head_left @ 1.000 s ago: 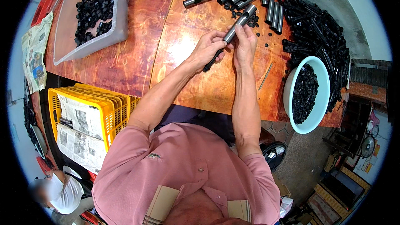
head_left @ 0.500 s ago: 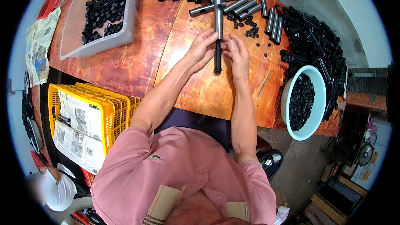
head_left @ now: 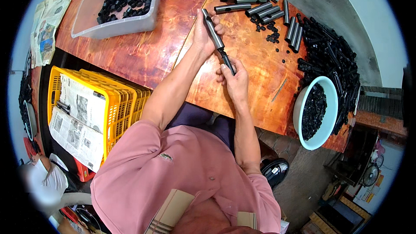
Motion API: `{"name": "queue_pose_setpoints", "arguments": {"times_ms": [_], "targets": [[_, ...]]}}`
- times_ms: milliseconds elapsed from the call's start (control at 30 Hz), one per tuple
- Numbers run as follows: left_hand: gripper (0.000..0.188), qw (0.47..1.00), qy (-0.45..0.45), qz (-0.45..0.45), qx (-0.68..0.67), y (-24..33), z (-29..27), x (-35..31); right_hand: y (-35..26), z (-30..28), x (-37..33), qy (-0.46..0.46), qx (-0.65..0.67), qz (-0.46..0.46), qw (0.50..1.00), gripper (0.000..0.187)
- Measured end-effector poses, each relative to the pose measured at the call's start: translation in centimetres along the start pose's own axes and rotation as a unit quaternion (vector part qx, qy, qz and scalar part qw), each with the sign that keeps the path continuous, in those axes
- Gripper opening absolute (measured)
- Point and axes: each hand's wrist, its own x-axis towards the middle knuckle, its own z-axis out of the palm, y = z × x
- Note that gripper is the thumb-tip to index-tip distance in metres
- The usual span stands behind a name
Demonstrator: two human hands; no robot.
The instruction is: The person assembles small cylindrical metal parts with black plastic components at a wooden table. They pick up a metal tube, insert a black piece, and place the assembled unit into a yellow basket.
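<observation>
A shiny grey metal tube (head_left: 212, 29) lies slanted in my left hand (head_left: 201, 37), its fingers wrapped round it from behind. From the tube's lower end sticks a black plastic rod (head_left: 226, 61), which my right hand (head_left: 238, 79) grips with the thumb on top. How deep the rod sits in the tube cannot be seen. Beyond my hands lie several more grey tubes (head_left: 263, 12) with small black caps (head_left: 273, 37) beside them. A heap of black rods (head_left: 331, 47) covers the table's right end.
A light-blue bowl (head_left: 297, 112) of small black parts stands at the table's right edge. At the far left is a translucent bin (head_left: 119, 32) with black rings. Below it stands a yellow crate (head_left: 113, 123) lined with newspaper. A thin stick (head_left: 279, 90) lies right of my hands. Another person (head_left: 52, 175) is at lower left.
The tube has tilted from upright to slanting, its top toward the left. My left hand has moved up along it, and my right hand has dropped down onto the black rod.
</observation>
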Motion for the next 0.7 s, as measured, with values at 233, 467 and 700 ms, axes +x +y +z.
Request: {"name": "queue_pose_setpoints", "arguments": {"times_ms": [233,467,700], "targets": [[0.051,0.999,0.033,0.006,-0.023,-0.1,0.1,0.0,0.8,-1.4,-2.6,0.195,-0.065,-0.252,0.946,0.044],[0.048,0.998,0.039,-0.051,-0.005,-2.5,1.4,-1.2,0.2,1.4,0.6,0.223,-0.069,-0.315,0.920,0.057],[0.048,0.995,0.096,-0.038,-0.012,-2.4,1.8,-1.6,0.8,1.0,0.2,0.264,-0.097,-0.338,0.898,0.058]]}}
